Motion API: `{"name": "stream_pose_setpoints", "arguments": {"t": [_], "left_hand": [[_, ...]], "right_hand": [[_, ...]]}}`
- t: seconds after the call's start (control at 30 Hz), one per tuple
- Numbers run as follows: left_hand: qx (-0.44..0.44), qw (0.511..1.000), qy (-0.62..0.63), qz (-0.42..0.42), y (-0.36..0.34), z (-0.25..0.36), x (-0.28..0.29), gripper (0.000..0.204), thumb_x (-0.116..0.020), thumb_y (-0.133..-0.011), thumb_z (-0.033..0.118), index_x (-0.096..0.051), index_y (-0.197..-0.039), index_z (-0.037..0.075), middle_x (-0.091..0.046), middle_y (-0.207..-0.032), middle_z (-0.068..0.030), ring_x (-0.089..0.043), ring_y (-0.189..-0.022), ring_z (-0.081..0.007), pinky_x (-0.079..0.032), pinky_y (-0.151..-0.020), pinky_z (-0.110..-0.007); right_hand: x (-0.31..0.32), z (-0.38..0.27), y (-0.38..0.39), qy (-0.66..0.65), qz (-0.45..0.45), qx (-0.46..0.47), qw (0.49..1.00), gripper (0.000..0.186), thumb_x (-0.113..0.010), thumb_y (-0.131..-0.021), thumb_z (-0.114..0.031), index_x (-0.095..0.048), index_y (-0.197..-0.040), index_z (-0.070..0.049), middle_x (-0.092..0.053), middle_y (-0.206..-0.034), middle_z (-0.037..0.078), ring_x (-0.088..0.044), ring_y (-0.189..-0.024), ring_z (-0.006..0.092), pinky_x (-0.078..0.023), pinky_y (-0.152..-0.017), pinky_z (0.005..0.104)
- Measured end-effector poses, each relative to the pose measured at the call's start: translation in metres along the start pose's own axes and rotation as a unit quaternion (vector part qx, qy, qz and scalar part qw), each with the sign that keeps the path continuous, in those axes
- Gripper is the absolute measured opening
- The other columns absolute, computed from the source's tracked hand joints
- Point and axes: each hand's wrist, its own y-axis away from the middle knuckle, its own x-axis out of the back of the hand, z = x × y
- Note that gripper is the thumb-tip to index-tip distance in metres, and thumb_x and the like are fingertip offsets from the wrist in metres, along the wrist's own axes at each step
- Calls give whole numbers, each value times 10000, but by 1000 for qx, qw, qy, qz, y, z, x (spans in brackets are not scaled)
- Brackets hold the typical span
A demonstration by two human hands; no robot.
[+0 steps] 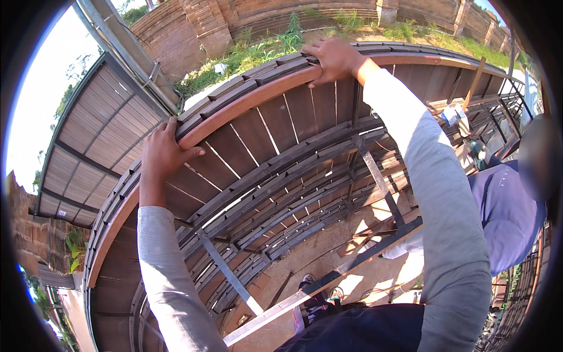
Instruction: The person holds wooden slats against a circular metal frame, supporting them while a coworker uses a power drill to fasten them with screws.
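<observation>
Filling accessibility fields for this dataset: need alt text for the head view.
A person's bare left hand and bare right hand grasp the curved reddish-brown rail along the top of dark brown panels with dark metal framing. Another person in purple clothing is at the right; a brown brick wall and green weeds lie beyond.

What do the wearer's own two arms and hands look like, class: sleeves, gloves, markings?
Both arms wear long, plain, light grey sleeves: the left sleeve ends short of the wrist, the right sleeve nearer it. The left hand and right hand are bare, without gloves. No cables or markings show.
</observation>
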Motion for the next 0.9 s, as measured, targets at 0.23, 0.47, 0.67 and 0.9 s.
{"name": "stream_pose_setpoints", "arguments": {"t": [0.23,0.47,0.67,0.9], "left_hand": [[-5,1000,-14,-6,0,-5,-2,1025,-922,-703,587,-589,-1445,-38,-743,-1130,-229,-728,-1070,-408,-564,-958,-506],[-17,1000,-6,13,3,-5,-4,983,-915,-715,557,-605,-1431,-40,-752,-1104,-221,-733,-1049,-412,-565,-953,-508],[-12,1000,-6,5,-1,-6,-4,992,-912,-708,569,-614,-1435,-38,-752,-1122,-226,-732,-1068,-402,-567,-958,-502],[-2,1000,-14,-2,0,-6,-2,1012,-914,-699,574,-610,-1448,-36,-752,-1153,-230,-733,-1083,-397,-569,-975,-492]], "right_hand": [[1,-2,0,3,-14,-6,1000,1021,-861,-702,-721,-605,-1433,-56,-708,-1262,173,-679,-1167,394,-577,-993,486],[-1,-3,1,-3,-5,-1,1000,1046,-823,-731,-754,-592,-1493,-76,-717,-1270,159,-666,-1214,383,-562,-1021,505],[5,-2,4,15,-14,-7,1000,1018,-825,-733,-744,-593,-1467,-79,-708,-1293,164,-661,-1236,377,-561,-1033,502],[7,-7,1,15,-19,-11,1000,1008,-837,-720,-735,-598,-1450,-81,-710,-1278,169,-675,-1206,381,-569,-1009,496]]}}
